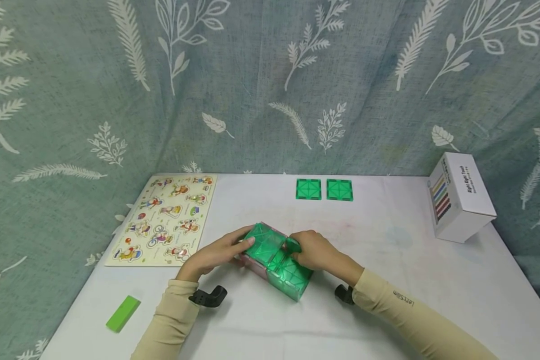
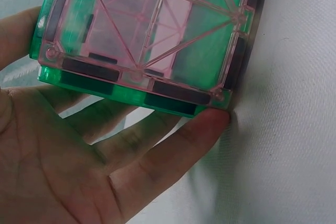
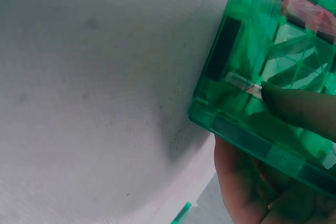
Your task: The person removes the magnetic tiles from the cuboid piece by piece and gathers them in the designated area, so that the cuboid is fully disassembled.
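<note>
Your left grip (image 1: 220,254) holds, thumb on top and fingers below, a box (image 1: 276,261) of translucent green and pink plastic tiles. Your right grip (image 1: 317,251) pinches a translucent green plastic panel (image 1: 292,244) there. The box lies slantwise between both grips, a pink face towards the left one, ribs crossing it, dark strips along its edges.

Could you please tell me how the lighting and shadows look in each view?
Head view: bright and fairly even, with soft shadows on the white tablecloth; left wrist view: dimmer, a soft shadow beside the left hand; right wrist view: dim and grey, a shadow beside the tile block.
</note>
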